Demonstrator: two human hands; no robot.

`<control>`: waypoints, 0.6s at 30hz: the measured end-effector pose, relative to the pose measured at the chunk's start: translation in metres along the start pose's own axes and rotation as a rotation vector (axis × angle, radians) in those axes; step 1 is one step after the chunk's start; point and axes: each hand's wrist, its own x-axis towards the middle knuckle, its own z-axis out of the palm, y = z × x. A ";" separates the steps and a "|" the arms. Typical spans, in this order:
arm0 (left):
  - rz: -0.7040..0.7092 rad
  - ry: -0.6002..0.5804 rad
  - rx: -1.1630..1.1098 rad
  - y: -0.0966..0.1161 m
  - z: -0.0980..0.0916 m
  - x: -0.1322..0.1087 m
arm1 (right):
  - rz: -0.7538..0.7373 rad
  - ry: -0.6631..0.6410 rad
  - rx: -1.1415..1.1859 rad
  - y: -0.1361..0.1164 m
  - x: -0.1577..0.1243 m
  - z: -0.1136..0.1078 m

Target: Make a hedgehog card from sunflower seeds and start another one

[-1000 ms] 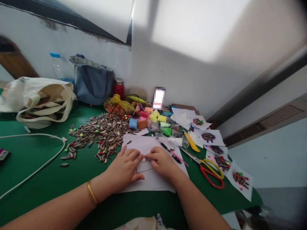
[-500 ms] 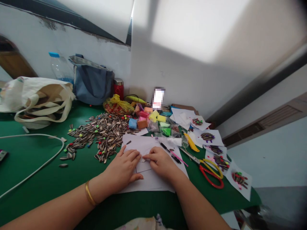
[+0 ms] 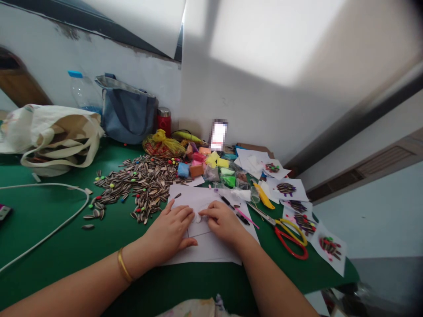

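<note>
My left hand (image 3: 168,233) lies flat on a small white paper (image 3: 195,230), its fingers stretched out and thumb spread, holding it down. On that paper sits a small flattened white piece (image 3: 198,218) that looks like modelling clay. The extended index finger of my right hand (image 3: 225,223) touches its right edge, while the other fingers curl under. Larger white sheets (image 3: 214,253) lie beneath both hands. A single sunflower seed (image 3: 177,196) rests above my left fingertips. Right of my right hand are a black pen (image 3: 228,202) and a thin pink stick (image 3: 247,219).
A heap of sunflower seeds (image 3: 148,185) with coloured beads spreads at left. Packets of coloured clay (image 3: 196,171) lie behind the sheets. Red-and-yellow scissors (image 3: 291,237), a yellow cutter (image 3: 264,197) and seed-decorated papers (image 3: 340,262) are at right. A white cable (image 3: 56,231) curves at left.
My right index finger has shifted slightly right across the white piece, which shows a little more and looks flatter. My left hand stays in place.
</note>
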 end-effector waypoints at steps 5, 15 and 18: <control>0.000 -0.001 -0.001 0.000 -0.001 -0.001 | -0.020 -0.034 -0.048 0.001 -0.001 0.003; 0.013 0.021 -0.003 0.000 -0.001 0.000 | -0.017 -0.036 -0.086 0.002 -0.001 0.006; 0.010 0.019 -0.001 -0.001 -0.001 -0.001 | -0.015 -0.030 -0.059 0.002 0.000 0.004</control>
